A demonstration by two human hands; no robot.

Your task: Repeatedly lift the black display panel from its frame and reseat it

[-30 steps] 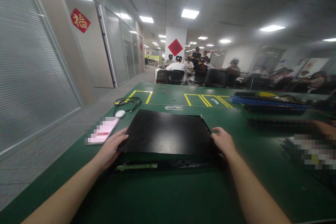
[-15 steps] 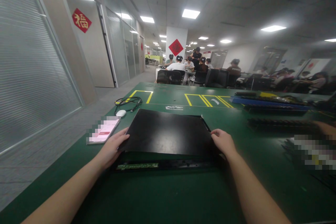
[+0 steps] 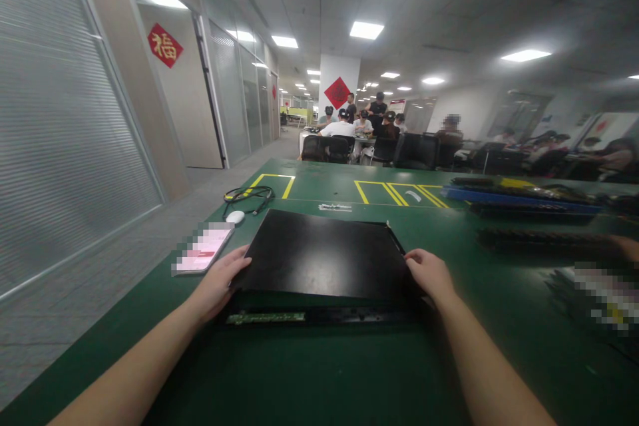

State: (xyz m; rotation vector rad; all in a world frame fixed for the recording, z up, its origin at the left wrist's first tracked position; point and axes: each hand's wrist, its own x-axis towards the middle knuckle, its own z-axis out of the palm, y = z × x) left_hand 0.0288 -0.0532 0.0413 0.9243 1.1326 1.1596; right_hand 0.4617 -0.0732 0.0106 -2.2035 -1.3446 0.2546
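A dark, smooth screen panel (image 3: 327, 256) is held at its two short sides, its near edge raised above the table. My left hand (image 3: 224, 279) grips the left edge, thumb on top and fingers underneath. At the right edge, my right hand (image 3: 432, 273) pinches the side near its middle, with some fingertips hidden. Beneath the near edge lies a thin black frame (image 3: 359, 315), and a green circuit board strip (image 3: 267, 317) shows along its left part. A narrow rim of the frame also shows at the panel's far right corner.
On the green table (image 3: 309, 373), a phone (image 3: 204, 249), a white mouse (image 3: 235, 217) and a coiled black cable (image 3: 249, 196) sit to the left. Small white strips (image 3: 335, 207) lie beyond the panel. Dark long parts (image 3: 539, 239) and a blue tray (image 3: 519, 195) occupy the right side.
The whole view has shifted slightly, so the scene sits a little more to the right and lower. Both hands keep their hold on the screen panel, which has barely moved relative to the table.
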